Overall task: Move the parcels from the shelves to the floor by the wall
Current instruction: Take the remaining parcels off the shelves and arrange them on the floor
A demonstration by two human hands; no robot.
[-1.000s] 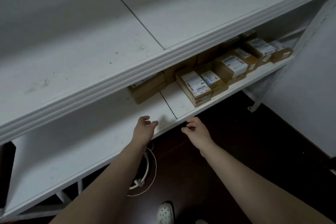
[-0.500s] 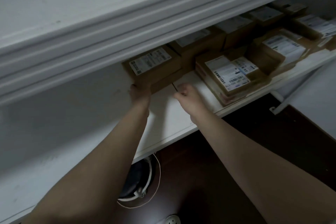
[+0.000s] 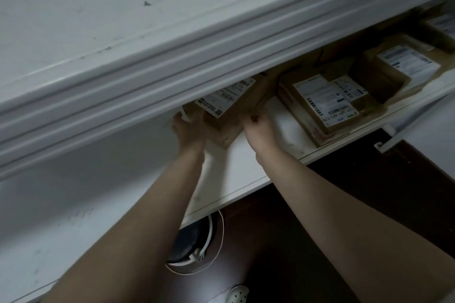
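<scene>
Honestly, the parcel (image 3: pixel 236 106) is sitting mid-frame on the lower shelf (image 3: pixel 246 170), tucked under the upper shelf's lip (image 3: pixel 172 76). The left hand (image 3: pixel 188 128) is wrapping round its left end and the right hand (image 3: pixel 258 128) is pinching its front corner. That pinch is looking thin, so the parcel could be slipping, or tipping up and catching the lip on the way out.

I'm in a parcel storeroom: labelled cardboard parcels (image 3: pixel 317 103) crowd the white shelf (image 3: pixel 246 167), with dark floor (image 3: pixel 394 179) below that shelf.
</scene>
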